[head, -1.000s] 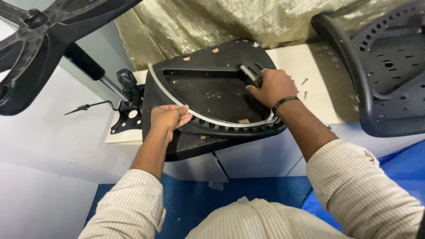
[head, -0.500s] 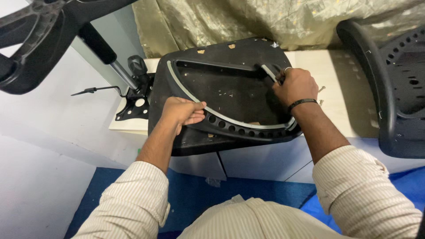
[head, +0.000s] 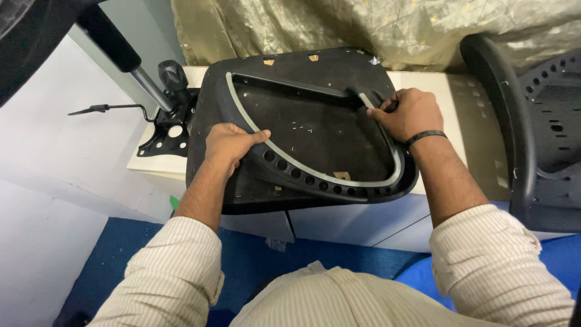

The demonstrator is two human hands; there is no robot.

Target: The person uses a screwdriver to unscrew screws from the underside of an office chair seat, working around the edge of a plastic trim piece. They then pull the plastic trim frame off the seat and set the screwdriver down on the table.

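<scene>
A black plastic chair seat shell (head: 302, 130) lies upside down on a pale table (head: 448, 97). A black curved frame with a grey strip and a row of round holes (head: 315, 175) rests on top of it. My left hand (head: 229, 144) presses on the frame's left side, thumb laid along the grey strip. My right hand (head: 410, 112), with a black wristband, grips the frame's far right end near the grey strip's tip.
A black chair mechanism plate with a lever (head: 163, 130) sits at the table's left edge, beside a gas-lift column (head: 124, 57). Another black perforated chair part (head: 532, 127) lies at the right. Gold cloth (head: 375, 27) hangs behind. Blue floor (head: 121, 266) lies below.
The view has swung slightly, shifting the seat shell toward centre. Both hands keep their hold on the frame; the right hand has slid a little along its far end.
</scene>
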